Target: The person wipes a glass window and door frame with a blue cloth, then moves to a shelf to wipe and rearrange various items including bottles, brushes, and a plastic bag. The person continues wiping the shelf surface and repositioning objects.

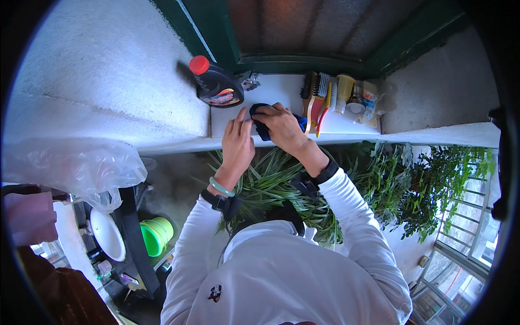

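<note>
On the white window sill (276, 87), my right hand (282, 126) grips a dark blue cloth (260, 132), bunched under its fingers. My left hand (239, 140) is just left of the cloth, index finger extended towards the sill; whether it touches the cloth I cannot tell. A black bottle with a red cap (221, 87) stands beyond it at the sill's left end. Right of my right hand lie several brushes (319, 93), some with red and yellow handles. A yellowish container (345, 89) and a clear plastic packet (369, 101) are beside them.
The green window frame (300, 63) backs the sill, with walls at both ends. Leafy plants (268, 174) grow below its front edge. At the left hang a clear plastic bag (77, 166) and a pink cloth (30, 219), near a white basin (107, 235) and a green bucket (156, 236).
</note>
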{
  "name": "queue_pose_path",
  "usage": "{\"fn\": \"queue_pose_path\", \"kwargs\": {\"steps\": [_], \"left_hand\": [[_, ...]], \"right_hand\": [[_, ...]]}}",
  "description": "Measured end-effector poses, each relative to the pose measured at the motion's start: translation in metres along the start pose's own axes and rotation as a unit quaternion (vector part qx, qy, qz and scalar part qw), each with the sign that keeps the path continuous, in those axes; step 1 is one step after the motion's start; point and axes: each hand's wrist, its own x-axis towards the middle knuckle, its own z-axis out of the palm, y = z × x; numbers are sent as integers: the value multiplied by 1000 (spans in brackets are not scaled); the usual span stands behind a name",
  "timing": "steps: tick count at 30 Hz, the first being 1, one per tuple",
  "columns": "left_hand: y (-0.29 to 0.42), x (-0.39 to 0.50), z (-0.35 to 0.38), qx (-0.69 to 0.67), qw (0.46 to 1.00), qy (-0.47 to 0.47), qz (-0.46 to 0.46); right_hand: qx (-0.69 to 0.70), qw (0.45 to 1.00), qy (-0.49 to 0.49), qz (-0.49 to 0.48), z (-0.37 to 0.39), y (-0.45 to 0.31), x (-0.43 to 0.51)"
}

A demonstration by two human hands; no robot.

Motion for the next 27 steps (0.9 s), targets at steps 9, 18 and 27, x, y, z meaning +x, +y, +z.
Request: {"fn": "queue_pose_path", "kwargs": {"steps": [9, 18, 27], "left_hand": [[-4, -75, -35, -25, 992, 69, -101], [2, -83, -48, -59, 986, 113, -110], [17, 48, 32, 77, 996, -29, -40]], "right_hand": [[-8, 998, 59, 4, 69, -68, 31], [300, 947, -46, 106, -2, -55, -51], [-43, 922, 109, 369, -77, 7, -86]]}}
